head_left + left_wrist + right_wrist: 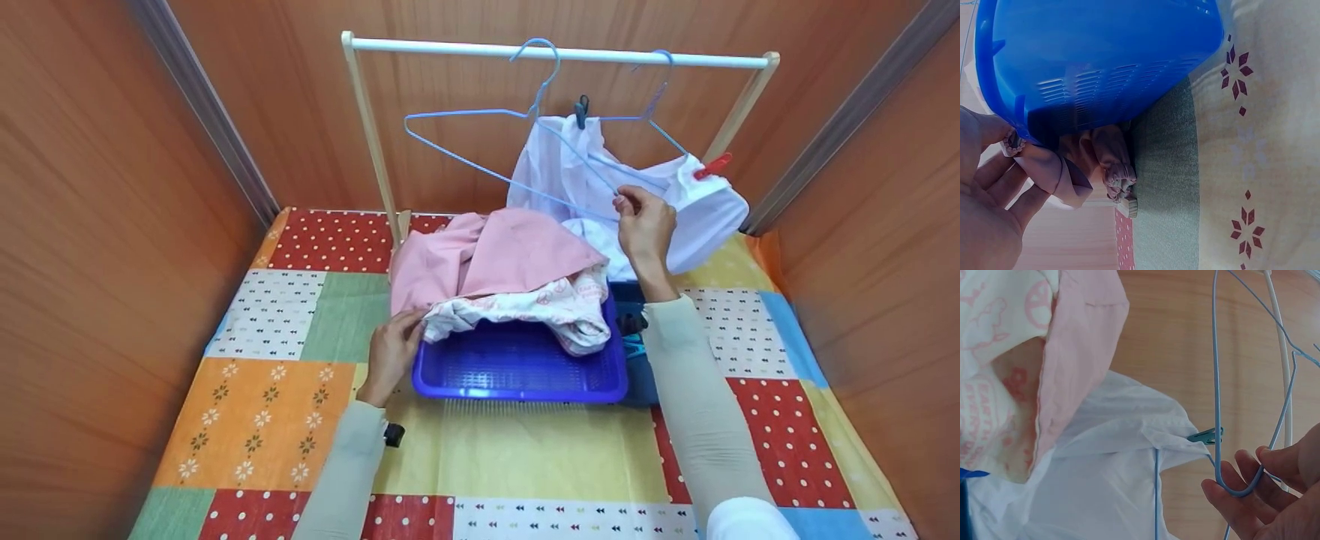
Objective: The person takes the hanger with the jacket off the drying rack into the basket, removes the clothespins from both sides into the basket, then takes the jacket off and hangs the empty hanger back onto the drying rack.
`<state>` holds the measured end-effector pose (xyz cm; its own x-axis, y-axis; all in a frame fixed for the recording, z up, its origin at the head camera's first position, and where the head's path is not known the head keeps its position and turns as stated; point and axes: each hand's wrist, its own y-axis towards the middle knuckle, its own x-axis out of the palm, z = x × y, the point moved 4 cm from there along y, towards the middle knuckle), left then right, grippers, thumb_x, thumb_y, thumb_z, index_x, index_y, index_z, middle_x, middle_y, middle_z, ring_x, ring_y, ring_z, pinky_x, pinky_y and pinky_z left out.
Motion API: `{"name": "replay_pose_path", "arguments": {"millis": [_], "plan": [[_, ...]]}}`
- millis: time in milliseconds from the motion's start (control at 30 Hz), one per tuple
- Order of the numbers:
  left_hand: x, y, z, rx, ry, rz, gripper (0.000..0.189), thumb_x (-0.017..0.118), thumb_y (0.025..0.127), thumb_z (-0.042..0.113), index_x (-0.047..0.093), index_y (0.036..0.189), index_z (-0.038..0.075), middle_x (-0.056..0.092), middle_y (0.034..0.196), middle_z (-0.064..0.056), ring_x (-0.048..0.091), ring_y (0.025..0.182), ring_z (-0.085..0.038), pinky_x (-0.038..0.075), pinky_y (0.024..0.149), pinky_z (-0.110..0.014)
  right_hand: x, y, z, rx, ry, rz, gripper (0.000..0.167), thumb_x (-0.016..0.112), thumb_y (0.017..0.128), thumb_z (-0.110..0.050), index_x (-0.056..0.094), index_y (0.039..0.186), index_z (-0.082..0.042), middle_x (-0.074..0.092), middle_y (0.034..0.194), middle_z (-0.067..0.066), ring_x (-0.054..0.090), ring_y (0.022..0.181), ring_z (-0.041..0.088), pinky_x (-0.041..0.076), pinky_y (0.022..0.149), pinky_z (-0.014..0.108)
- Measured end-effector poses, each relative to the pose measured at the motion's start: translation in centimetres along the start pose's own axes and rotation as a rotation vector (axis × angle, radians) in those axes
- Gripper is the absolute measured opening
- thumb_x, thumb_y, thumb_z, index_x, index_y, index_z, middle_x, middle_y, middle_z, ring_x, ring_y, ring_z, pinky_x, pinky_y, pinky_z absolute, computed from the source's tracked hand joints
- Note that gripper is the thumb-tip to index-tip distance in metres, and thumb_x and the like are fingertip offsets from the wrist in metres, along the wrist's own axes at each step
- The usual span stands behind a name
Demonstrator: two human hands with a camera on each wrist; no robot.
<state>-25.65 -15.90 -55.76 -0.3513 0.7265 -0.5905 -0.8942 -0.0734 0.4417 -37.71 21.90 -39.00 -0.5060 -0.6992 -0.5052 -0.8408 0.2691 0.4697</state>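
My left hand pinches the left edge of a pink cloth with a white, pink-printed underside, beside the basket rim. This cloth drapes over the back of a blue plastic basket, its printed side folded toward me. At the right, my right hand holds the lower right corner of a blue wire hanger, thumb and fingers around the wire in the right wrist view. The hanger's hook is at the rack's bar, and no garment hangs on it.
Behind, a white garment hangs from a second blue hanger, held by a dark clothespin and a red clothespin. Right of the basket, a dark blue container holds a teal clip. Wooden panels enclose the patchwork cloth.
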Motion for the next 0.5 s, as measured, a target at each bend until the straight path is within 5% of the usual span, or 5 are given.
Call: {"name": "replay_pose_path", "arguments": {"millis": [500], "plan": [[0.1, 0.0, 0.0, -0.002, -0.012, 0.006, 0.024, 0.071, 0.087, 0.004, 0.075, 0.11, 0.006, 0.074, 0.111, -0.014, 0.069, 0.109, -0.032, 0.052, 0.097, -0.046, 0.7, 1.2, 0.3, -0.011, -0.025, -0.01, 0.019, 0.061, 0.094, -0.011, 0.076, 0.105, -0.005, 0.077, 0.093, 0.013, 0.073, 0.089, 0.028, 0.052, 0.089, 0.046]]}}
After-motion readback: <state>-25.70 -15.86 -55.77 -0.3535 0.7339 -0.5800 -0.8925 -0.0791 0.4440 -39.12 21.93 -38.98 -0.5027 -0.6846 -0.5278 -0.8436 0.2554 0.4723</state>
